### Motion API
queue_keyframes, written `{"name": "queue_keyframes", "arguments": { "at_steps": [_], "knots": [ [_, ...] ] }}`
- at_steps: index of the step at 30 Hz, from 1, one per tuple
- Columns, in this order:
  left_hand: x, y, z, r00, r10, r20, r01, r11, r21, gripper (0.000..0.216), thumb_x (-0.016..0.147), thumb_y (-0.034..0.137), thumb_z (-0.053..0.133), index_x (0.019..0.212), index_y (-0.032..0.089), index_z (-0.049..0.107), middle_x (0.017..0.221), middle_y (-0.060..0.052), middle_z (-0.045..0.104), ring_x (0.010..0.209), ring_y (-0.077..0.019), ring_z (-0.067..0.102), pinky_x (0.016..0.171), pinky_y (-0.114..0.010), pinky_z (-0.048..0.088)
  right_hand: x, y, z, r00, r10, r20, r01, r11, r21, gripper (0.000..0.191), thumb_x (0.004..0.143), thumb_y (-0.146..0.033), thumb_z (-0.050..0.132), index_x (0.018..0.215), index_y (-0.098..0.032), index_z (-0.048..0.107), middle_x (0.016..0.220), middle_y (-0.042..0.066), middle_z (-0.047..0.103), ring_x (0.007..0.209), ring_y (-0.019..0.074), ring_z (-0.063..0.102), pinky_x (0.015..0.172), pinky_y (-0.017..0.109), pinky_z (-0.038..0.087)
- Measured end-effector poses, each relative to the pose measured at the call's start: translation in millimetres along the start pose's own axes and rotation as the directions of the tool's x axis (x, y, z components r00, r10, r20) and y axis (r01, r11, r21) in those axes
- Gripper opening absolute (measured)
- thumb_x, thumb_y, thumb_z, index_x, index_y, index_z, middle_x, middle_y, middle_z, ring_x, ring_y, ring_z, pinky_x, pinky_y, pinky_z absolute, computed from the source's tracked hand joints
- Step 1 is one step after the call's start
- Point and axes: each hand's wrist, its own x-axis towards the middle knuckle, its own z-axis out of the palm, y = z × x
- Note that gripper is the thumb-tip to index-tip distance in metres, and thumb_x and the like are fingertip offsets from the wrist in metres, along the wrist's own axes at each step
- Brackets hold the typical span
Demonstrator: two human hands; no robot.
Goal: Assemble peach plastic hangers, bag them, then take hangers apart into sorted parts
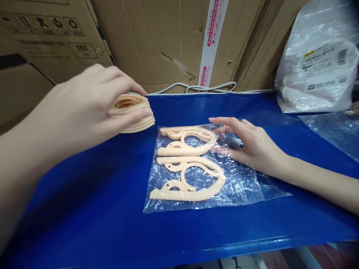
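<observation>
L hand is curled over a stack of peach plastic pieces at the back-left of the desk, thumb under the near edge and fingers over the top, pinching the upper pieces of the pile. That grip looks suited to peeling a few off while the rest stay put, though how many it has can't be told.

R hand lies flat w/ fingers spread and slightly bent, pressing on the clear plastic bag at its right side, fingertips just touching the upper of 2 peach curved pieces that sit in or on the bag; hard to tell which, since the film is see-through. The lower piece lies just beside the 1st, nearer the camera, both flat w/ curves facing the same way. The flat palm prob. keeps the slippery film from sliding or crumpling.

Desk is covered in a smooth, shiny blue sheet. Behind it, worn cardboard boxes are stacked close, 1 sealed w/ white-and-red tape. A white cable runs along the back edge. At right sits a white plastic sack w/ a barcode label, and another clear bag lies just below it.
</observation>
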Motion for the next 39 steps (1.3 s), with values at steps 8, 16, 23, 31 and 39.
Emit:
{"name": "queue_keyframes", "arguments": {
  "at_steps": [8,16,23,31,39],
  "knots": [
    [-4.3,-90.7,13.2,0.973,-0.051,0.226,0.071,0.994,-0.084,0.118,0.061,0.098,0.053,0.152,0.024,0.045,0.152,-0.015,0.049,0.137,-0.0497,0.043,0.108,-0.072,0.033,-2.4,2.7,-9.5,0.998,0.024,0.060,-0.024,1.000,-0.007,0.051,0.096,-0.038,0.059,0.143,-0.024,0.047,0.109,0.009,0.075,0.096,0.0287,0.070,0.084,0.046,0.053],
    [-13.6,-113.3,4.5,0.910,-0.253,0.329,0.280,0.959,-0.038,0.114,0.058,0.099,0.055,0.148,0.029,0.052,0.134,-0.007,0.066,0.113,-0.0383,0.063,0.098,-0.060,0.047,-3.3,16.4,-18.7,0.999,0.005,0.051,-0.005,1.000,0.011,0.041,0.098,-0.031,0.057,0.138,-0.027,0.050,0.104,0.005,0.076,0.091,0.0248,0.073,0.084,0.043,0.051],
    [-11.6,-117.5,11.6,0.893,-0.291,0.343,0.340,0.936,-0.091,0.115,0.048,0.100,0.060,0.141,0.033,0.058,0.131,-0.003,0.069,0.111,-0.0353,0.064,0.102,-0.057,0.042,-2.7,17.3,-24.0,0.999,0.035,0.008,-0.035,0.999,0.011,0.038,0.097,-0.031,0.057,0.134,-0.025,0.056,0.099,0.003,0.077,0.089,0.0255,0.074,0.085,0.044,0.050],
    [-11.5,-115.0,10.7,0.917,-0.229,0.328,0.281,0.952,-0.122,0.107,0.058,0.097,0.058,0.142,0.030,0.058,0.127,-0.004,0.072,0.103,-0.0295,0.065,0.095,-0.046,0.045,-2.5,17.0,-27.0,1.000,0.003,0.010,-0.003,1.000,-0.009,0.037,0.097,-0.029,0.055,0.135,-0.028,0.055,0.098,0.002,0.077,0.088,0.0241,0.075,0.086,0.044,0.050],
    [-11.0,-119.4,12.8,0.945,-0.162,0.283,0.202,0.972,-0.119,0.101,0.066,0.095,0.054,0.139,0.025,0.061,0.122,-0.007,0.073,0.099,-0.0248,0.065,0.091,-0.039,0.046,-3.1,17.7,-28.6,1.000,-0.009,0.010,0.009,1.000,-0.018,0.039,0.097,-0.029,0.056,0.136,-0.029,0.054,0.098,0.001,0.076,0.089,0.0234,0.074,0.088,0.044,0.049]
  ]
}}
